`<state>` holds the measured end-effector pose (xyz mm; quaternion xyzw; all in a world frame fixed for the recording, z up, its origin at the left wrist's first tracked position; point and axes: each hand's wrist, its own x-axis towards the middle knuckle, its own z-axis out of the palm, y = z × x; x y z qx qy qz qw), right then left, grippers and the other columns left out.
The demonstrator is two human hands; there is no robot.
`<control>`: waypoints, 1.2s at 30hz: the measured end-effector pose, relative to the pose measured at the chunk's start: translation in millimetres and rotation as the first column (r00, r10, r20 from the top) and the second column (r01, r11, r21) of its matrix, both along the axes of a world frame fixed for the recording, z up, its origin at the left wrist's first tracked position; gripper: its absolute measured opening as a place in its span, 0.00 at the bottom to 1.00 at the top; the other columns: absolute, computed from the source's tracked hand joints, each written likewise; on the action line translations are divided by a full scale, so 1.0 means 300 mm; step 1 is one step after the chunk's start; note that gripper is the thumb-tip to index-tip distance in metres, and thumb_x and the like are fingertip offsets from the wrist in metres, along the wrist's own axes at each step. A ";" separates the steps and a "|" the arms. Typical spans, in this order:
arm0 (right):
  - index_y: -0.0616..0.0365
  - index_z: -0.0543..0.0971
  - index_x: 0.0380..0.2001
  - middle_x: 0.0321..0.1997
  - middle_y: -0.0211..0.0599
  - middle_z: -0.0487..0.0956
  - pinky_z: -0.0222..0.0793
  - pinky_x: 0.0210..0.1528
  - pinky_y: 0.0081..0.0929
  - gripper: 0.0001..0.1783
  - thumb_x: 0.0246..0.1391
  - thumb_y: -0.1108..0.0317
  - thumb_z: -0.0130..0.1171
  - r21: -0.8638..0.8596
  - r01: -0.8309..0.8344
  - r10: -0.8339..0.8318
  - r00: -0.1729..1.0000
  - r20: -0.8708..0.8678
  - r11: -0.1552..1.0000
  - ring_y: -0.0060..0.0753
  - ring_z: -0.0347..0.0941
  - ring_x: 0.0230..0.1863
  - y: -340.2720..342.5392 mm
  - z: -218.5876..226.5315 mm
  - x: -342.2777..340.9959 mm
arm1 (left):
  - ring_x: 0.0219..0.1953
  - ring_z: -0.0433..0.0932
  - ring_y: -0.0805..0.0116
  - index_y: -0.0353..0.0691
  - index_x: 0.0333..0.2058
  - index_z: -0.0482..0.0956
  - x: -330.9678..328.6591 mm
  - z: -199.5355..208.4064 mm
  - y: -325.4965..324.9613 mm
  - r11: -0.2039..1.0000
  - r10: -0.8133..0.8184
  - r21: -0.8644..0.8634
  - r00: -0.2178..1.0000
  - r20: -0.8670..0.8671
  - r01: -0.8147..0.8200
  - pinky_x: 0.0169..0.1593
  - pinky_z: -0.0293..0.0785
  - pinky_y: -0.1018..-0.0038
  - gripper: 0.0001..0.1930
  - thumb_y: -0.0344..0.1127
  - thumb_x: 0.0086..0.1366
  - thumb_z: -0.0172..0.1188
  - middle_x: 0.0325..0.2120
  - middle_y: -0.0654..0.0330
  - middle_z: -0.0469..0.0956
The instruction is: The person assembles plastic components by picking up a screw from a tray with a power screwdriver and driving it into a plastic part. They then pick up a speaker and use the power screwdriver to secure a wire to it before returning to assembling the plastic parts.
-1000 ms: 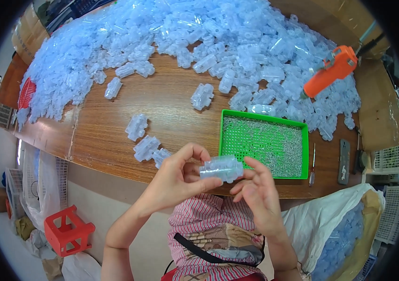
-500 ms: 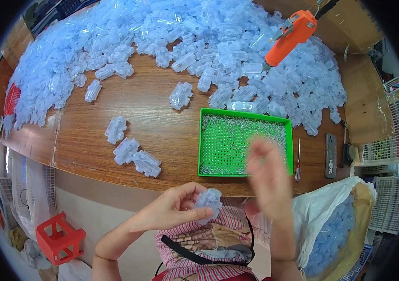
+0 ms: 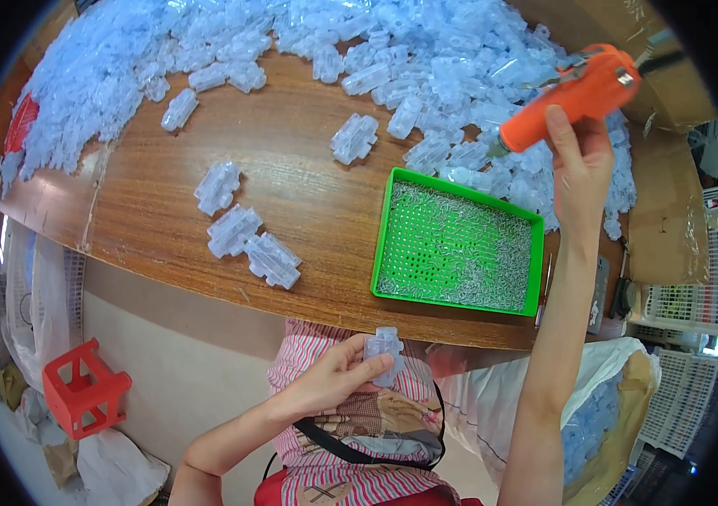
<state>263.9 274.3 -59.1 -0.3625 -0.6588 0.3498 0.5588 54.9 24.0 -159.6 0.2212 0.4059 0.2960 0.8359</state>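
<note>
the person's left hand (image 3: 329,379) is down below the edge of the table (image 3: 291,169), over a striped shirt, with thumb and fingers pinching a small clear plastic part (image 3: 383,354) that stands more or less upright in the grip. the right hand (image 3: 580,164) is stretched far out over the table's right side, fingers reaching up against the underside of an orange power screwdriver (image 3: 574,93) that hangs tilted there; the fingers look loosely curled on the tool's body, but from here i cannot tell whether they truly grip it or only touch it.

between the two hands sits a green tray (image 3: 393,232) with a perforated floor, filled with small silvery screws (image 3: 469,244). to its left, three more clear parts (image 3: 245,236) lie close together near the table's front edge, and another one (image 3: 354,139) lies alone further back. beyond them a big heap of clear parts (image 3: 426,59) covers the far side of the table. on the floor at the lower left stands a red plastic stool (image 3: 85,396), and a white sack (image 3: 612,396) holding more clear pieces sits at the person's right.
</note>
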 end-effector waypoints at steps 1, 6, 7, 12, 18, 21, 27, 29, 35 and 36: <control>0.63 0.69 0.48 0.49 0.37 0.72 0.67 0.45 0.21 0.21 0.51 0.69 0.61 -0.022 -0.003 0.003 0.999 -0.042 1.000 0.20 0.71 0.38 -0.025 0.000 0.004 | 0.41 0.73 0.80 0.37 0.50 0.66 0.010 -0.005 0.000 1.000 0.017 -0.026 1.000 0.018 -0.016 0.42 0.72 0.81 0.18 0.41 0.66 0.52 0.41 0.65 0.74; 0.65 0.68 0.48 0.40 0.36 0.69 0.69 0.37 0.29 0.25 0.53 0.58 0.53 -0.063 -0.209 0.183 0.940 -0.287 0.976 0.24 0.67 0.31 -0.162 -0.024 -0.064 | 0.44 0.73 0.76 0.39 0.51 0.66 0.019 -0.017 0.006 0.999 0.021 -0.043 0.998 0.051 -0.019 0.48 0.71 0.76 0.17 0.40 0.67 0.50 0.41 0.65 0.74; 0.65 0.70 0.45 0.33 0.34 0.66 0.68 0.33 0.29 0.31 0.51 0.46 0.50 -0.085 -0.163 0.137 0.957 -0.254 0.983 0.26 0.65 0.29 -0.195 -0.040 -0.095 | 0.44 0.73 0.76 0.39 0.51 0.66 0.022 -0.029 0.006 0.999 0.018 -0.047 0.998 0.059 -0.016 0.48 0.71 0.76 0.17 0.40 0.67 0.50 0.41 0.65 0.74; 0.66 0.70 0.40 0.20 0.33 0.67 0.68 0.25 0.28 0.44 0.45 0.29 0.49 -0.240 -0.414 0.329 0.887 -0.325 0.878 0.27 0.65 0.22 -0.321 -0.099 -0.143 | 0.38 0.74 0.80 0.34 0.50 0.66 0.046 -0.036 -0.007 0.994 0.105 -0.018 0.992 0.065 -0.104 0.42 0.72 0.80 0.16 0.35 0.67 0.50 0.38 0.64 0.75; 0.65 0.69 0.39 0.19 0.32 0.67 0.65 0.23 0.25 0.42 0.45 0.30 0.50 -0.266 -0.284 0.199 0.931 -0.305 0.921 0.25 0.64 0.21 -0.364 -0.174 -0.209 | 0.36 0.74 0.81 0.32 0.49 0.67 0.061 -0.032 -0.011 0.987 0.158 -0.006 0.987 0.030 -0.158 0.41 0.73 0.82 0.14 0.32 0.67 0.50 0.37 0.64 0.76; 0.65 0.69 0.39 0.19 0.32 0.67 0.64 0.22 0.24 0.42 0.46 0.30 0.49 -0.273 -0.255 0.178 0.944 -0.277 0.928 0.23 0.63 0.21 -0.357 -0.195 -0.213 | 0.36 0.74 0.81 0.32 0.49 0.67 0.066 -0.020 -0.011 0.982 0.188 -0.026 0.982 0.030 -0.187 0.41 0.73 0.82 0.14 0.31 0.67 0.50 0.37 0.63 0.76; 0.65 0.70 0.38 0.19 0.32 0.68 0.64 0.21 0.25 0.41 0.47 0.30 0.48 -0.276 -0.252 0.177 0.947 -0.268 0.928 0.23 0.63 0.20 -0.355 -0.219 -0.212 | 0.37 0.74 0.81 0.31 0.48 0.67 0.064 -0.018 -0.005 0.980 0.200 -0.025 0.979 0.041 -0.199 0.41 0.73 0.82 0.14 0.30 0.66 0.51 0.37 0.63 0.76; 0.64 0.70 0.37 0.19 0.32 0.68 0.63 0.21 0.25 0.40 0.47 0.30 0.48 -0.253 -0.249 0.185 0.950 -0.253 0.935 0.24 0.64 0.20 -0.354 -0.228 -0.214 | 0.37 0.74 0.81 0.30 0.48 0.68 0.062 -0.020 -0.003 0.978 0.208 -0.026 0.977 0.049 -0.207 0.41 0.74 0.82 0.14 0.30 0.66 0.51 0.37 0.63 0.76; 0.62 0.70 0.36 0.18 0.32 0.66 0.62 0.20 0.25 0.39 0.47 0.31 0.48 -0.262 -0.269 0.187 0.936 -0.298 0.927 0.24 0.62 0.19 -0.352 -0.247 -0.213 | 0.35 0.74 0.83 0.31 0.47 0.69 0.064 -0.033 -0.008 0.982 0.188 -0.015 0.982 0.033 -0.187 0.38 0.73 0.84 0.13 0.30 0.66 0.51 0.34 0.64 0.77; 0.62 0.70 0.36 0.18 0.32 0.66 0.62 0.20 0.25 0.39 0.47 0.31 0.48 -0.264 -0.267 0.186 0.937 -0.297 0.927 0.24 0.62 0.19 -0.354 -0.248 -0.214 | 0.34 0.74 0.84 0.31 0.46 0.69 0.065 -0.033 -0.007 0.983 0.183 -0.013 0.983 0.029 -0.182 0.38 0.72 0.84 0.12 0.30 0.66 0.52 0.34 0.65 0.77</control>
